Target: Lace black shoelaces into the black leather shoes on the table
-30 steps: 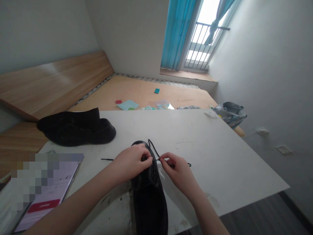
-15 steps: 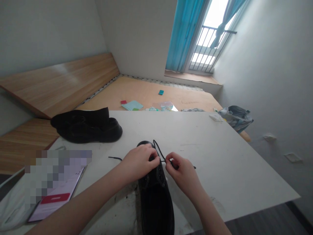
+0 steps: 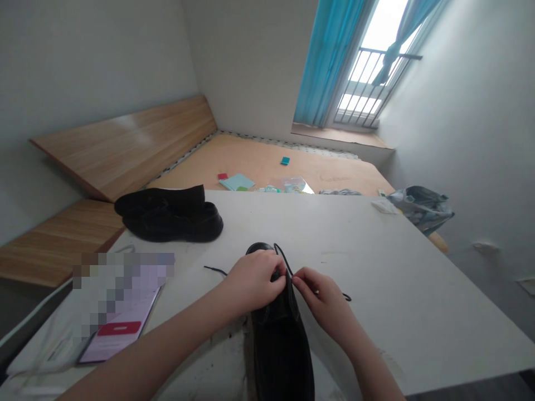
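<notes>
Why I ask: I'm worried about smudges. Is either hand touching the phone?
No, the left hand is on the nearer black shoe and the right hand is at its lace.

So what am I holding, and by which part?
Your right hand pinches the thin black shoelace partway along; your left hand is over the black leather shoe, its grip hidden.

A black shoe (image 3: 282, 356) stands upright, its lace (image 3: 284, 258) trailing.

Black shoe (image 3: 282, 356), black lace (image 3: 284, 258), white table (image 3: 376, 256) (and a blue curtain (image 3: 330, 61)).
</notes>
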Motion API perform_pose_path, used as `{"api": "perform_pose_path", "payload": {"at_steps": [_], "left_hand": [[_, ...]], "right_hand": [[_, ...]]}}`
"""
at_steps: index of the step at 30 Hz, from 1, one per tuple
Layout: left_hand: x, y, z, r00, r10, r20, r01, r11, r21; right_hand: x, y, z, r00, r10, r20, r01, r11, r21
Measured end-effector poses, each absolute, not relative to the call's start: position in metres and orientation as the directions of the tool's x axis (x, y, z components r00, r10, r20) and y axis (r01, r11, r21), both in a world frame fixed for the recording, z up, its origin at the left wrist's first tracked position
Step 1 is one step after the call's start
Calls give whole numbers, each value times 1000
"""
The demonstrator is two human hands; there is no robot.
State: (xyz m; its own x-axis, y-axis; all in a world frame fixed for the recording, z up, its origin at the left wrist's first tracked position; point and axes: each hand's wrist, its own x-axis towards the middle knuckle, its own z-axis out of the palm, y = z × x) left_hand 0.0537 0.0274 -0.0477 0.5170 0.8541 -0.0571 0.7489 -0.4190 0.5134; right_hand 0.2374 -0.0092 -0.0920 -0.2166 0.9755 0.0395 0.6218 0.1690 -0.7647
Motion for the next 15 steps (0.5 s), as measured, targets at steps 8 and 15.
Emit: {"api": "perform_pose_path", "payload": {"at_steps": [8,15], "left_hand": [[48,10,-23,488,866,106,683,-454,572],[33,-9,10,439,881,176,-31,-181,983]], "right_hand": [[228,-13,-71,-249,948,196,344,276,-897],[232,-31,-24,-300,954,21,-317,-79,-945]]}}
